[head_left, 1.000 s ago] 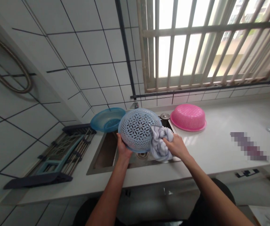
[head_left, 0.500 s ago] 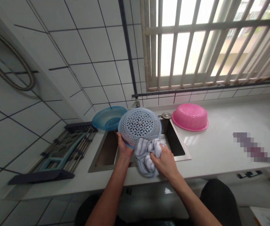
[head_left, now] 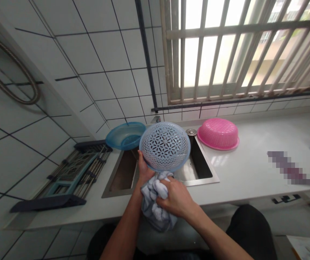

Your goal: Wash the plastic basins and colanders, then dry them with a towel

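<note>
A light blue colander (head_left: pixel 165 146) with a flower-shaped hole pattern is held tilted above the sink (head_left: pixel 213 178). My left hand (head_left: pixel 145 170) grips its lower left rim, thumb along the side and the other fingers hidden. In my right hand (head_left: pixel 175 195) is a bunched white and grey cloth (head_left: pixel 157 206), fingers closed around it. The cloth meets the bottom edge of the colander, close to my left hand, and its loose end hangs down in front of the counter edge.
A blue basin (head_left: pixel 126 135) stands behind the sink's left side. An upside-down pink basket (head_left: pixel 218 134) rests to the right, beside a metal drain plug (head_left: pixel 191 132). A folded rack (head_left: pixel 75 173) lies at the left. Behind the colander a faucet (head_left: pixel 156 119) shows.
The cloth and my right hand have moved left and down along the colander's lower rim. The colander has shifted slightly right.
</note>
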The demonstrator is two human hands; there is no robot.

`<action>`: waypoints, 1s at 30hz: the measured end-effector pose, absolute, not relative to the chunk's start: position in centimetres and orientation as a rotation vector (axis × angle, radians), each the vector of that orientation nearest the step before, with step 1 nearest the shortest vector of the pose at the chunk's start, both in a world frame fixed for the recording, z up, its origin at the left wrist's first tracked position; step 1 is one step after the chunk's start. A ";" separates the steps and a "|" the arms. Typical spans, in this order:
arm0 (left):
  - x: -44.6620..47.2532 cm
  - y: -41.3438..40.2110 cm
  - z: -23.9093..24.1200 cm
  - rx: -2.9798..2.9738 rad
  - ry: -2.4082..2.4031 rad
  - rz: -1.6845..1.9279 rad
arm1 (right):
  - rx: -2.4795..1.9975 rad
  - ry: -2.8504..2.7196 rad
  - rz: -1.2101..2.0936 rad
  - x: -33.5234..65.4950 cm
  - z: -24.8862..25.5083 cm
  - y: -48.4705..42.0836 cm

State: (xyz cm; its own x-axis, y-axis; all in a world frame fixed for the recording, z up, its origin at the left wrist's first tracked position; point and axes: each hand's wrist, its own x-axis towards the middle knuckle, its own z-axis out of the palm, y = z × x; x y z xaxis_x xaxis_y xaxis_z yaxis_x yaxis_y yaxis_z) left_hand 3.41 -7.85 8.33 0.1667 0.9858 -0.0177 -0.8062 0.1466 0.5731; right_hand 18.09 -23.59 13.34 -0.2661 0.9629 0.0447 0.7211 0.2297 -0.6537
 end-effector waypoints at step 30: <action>1.3 -8.0 8.5 0.376 0.525 1.413 | -1.284 -1.391 1.164 24.3 13.4 -22.8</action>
State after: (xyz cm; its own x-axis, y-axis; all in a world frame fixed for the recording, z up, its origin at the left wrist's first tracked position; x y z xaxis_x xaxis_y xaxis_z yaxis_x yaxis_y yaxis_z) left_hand 1.29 -8.01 8.48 0.0747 0.9898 -0.1217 -0.8291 0.1294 0.5439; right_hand 24.34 -22.76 13.41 -0.0703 0.9975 0.0118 0.1644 0.0233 -0.9861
